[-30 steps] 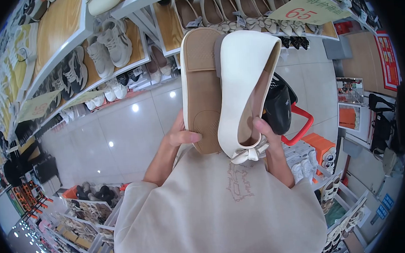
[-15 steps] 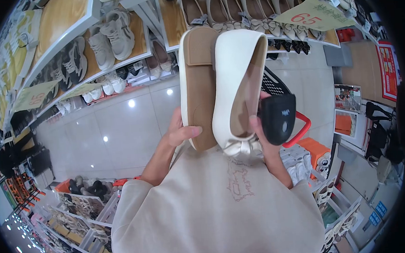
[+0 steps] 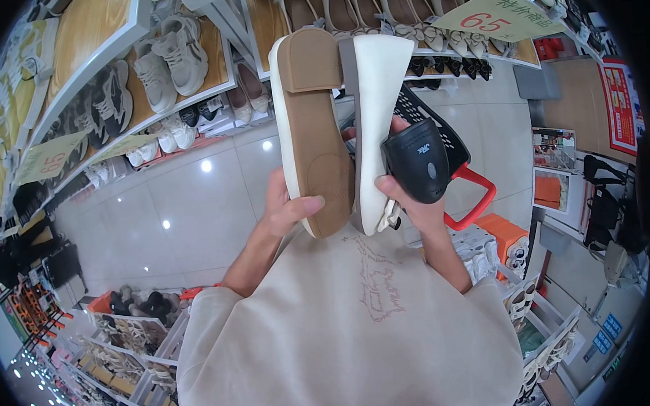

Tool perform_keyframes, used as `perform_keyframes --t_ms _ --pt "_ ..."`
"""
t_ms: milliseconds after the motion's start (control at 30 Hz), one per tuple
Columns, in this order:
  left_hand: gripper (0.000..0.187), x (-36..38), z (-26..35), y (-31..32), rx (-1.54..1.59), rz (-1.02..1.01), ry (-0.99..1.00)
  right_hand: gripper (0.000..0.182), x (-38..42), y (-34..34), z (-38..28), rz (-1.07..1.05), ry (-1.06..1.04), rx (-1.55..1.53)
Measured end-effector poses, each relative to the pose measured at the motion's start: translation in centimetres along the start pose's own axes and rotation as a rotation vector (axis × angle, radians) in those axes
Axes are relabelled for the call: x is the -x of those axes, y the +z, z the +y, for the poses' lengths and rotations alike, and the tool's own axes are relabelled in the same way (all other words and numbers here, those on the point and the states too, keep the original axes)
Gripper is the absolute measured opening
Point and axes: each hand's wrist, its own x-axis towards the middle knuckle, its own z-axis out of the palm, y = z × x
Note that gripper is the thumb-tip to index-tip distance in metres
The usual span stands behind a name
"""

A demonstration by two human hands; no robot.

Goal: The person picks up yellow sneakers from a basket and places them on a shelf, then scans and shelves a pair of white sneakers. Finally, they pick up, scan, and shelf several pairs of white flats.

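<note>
My left hand point(image 3: 290, 207) is closed round a white flat shoe point(image 3: 322, 144), thumb on its tan sole, which faces me with the heel block at the top. Beside it my right hand point(image 3: 407, 191) grips the other white shoe point(image 3: 369, 120), turned on its side so that its outer side and sole edge show. A bow sits near its toe, close to my right thumb. A black handheld device point(image 3: 417, 161) rests at that same hand, over the fingers; how it is held is partly hidden.
A black basket point(image 3: 438, 120) with a red handle point(image 3: 479, 198) is behind the right hand. Shelves of shoes point(image 3: 219, 80) curve across the top, with a price sign point(image 3: 497, 16). Racks of shoes stand at lower left and lower right. A suitcase point(image 3: 62, 262) is at far left.
The right shoe has turned from showing its opening to showing its side and sole edge. The black device has tilted and moved slightly left and up. Both shoes have shifted a little left.
</note>
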Motion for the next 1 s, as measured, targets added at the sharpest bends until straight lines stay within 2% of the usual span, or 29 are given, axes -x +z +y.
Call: perform_keyframes --t_ms 67,233,300,333,367,400,500,567,600,633,667,700,767,800,867,1000 --pt "0.079 0.0 -0.6 0.1 0.059 0.011 0.056 0.072 0.1 0.3 0.2 0.016 -0.023 0.019" --pt "0.079 0.1 -0.6 0.4 -0.019 0.000 0.013 0.064 0.8 0.0 0.2 0.061 -0.036 0.106" --pt "0.079 -0.3 -0.5 0.4 -0.082 0.004 0.035 0.056 0.9 -0.4 -0.4 -0.045 0.038 0.232" --pt "0.078 -0.5 -0.7 0.1 -0.233 -0.022 0.070 0.056 0.9 -0.5 -0.4 -0.046 0.038 0.232" --pt "0.078 -0.6 -0.7 -0.1 -0.384 -0.048 0.106 0.054 0.8 -0.7 -0.2 -0.049 0.130 0.227" --pt "0.078 -0.5 -0.6 -0.1 -0.384 -0.047 0.109 0.053 0.8 -0.8 -0.1 -0.052 0.222 0.221" --pt "0.078 -0.3 -0.3 0.0 -0.375 -0.056 0.068 0.052 1.1 -1.4 0.7 0.010 0.250 0.180" --pt "0.080 -0.5 -0.6 0.0 -0.100 -0.045 0.077 0.053 1.6 -2.8 2.5 0.058 0.211 0.082" --pt "0.080 -0.5 -0.6 -0.3 -0.100 -0.041 0.081 0.054 1.6 -3.5 3.1 0.110 0.174 -0.018" --pt "0.090 -0.5 -0.7 -0.7 0.008 -0.041 0.028 0.059 1.4 -4.0 3.1 0.114 0.146 -0.143" --pt "0.101 -0.5 -0.7 -0.9 0.117 -0.043 -0.026 0.067 1.5 -4.7 3.2 0.099 0.195 -0.292" --pt "0.101 -0.7 -0.4 -0.6 0.119 -0.044 -0.025 0.076 1.6 -6.1 4.0 0.059 0.254 -0.311" --pt "0.109 -1.2 0.8 0.7 0.396 -0.084 -0.004 0.099 1.4 -7.4 4.7 0.027 0.310 -0.359" --pt "0.109 -1.5 1.2 1.3 0.400 -0.090 -0.007 0.099 1.2 -7.6 4.8 0.034 0.308 -0.355" --pt "0.109 -1.6 1.7 2.4 0.653 -0.074 0.022 0.101 1.1 -8.2 5.4 -0.011 0.290 -0.416" --pt "0.110 -1.7 1.9 2.6 0.680 -0.128 -0.033 0.104 0.9 -8.8 6.5 -0.117 0.251 -0.548"
